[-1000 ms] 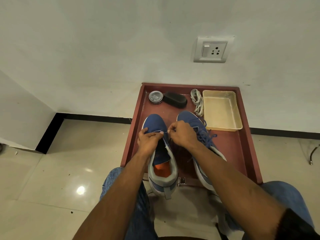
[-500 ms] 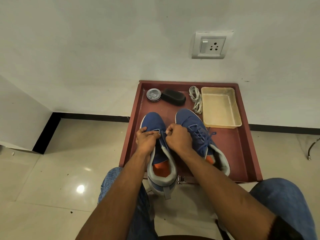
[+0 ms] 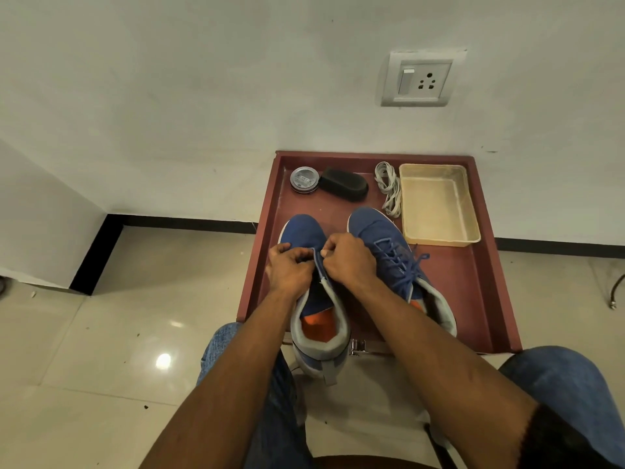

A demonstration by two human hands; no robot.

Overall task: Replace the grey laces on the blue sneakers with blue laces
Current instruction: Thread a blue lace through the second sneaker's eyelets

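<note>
Left hand (image 3: 291, 270): curled, pinching the left sneaker (image 3: 313, 282) at its eyelets, 9 o'clock of the tongue.
Right hand (image 3: 348, 262): pinching the blue lace (image 3: 317, 257) at 3 o'clock.
Tip: likely pull both ends evenly, flat.

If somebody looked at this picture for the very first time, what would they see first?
First, the two hands, left hand and right hand, working at the lace area of the left blue sneaker at the red tray's near edge. Beside it sits the right sneaker, already laced in blue, with the grey laces bundled behind.
</note>
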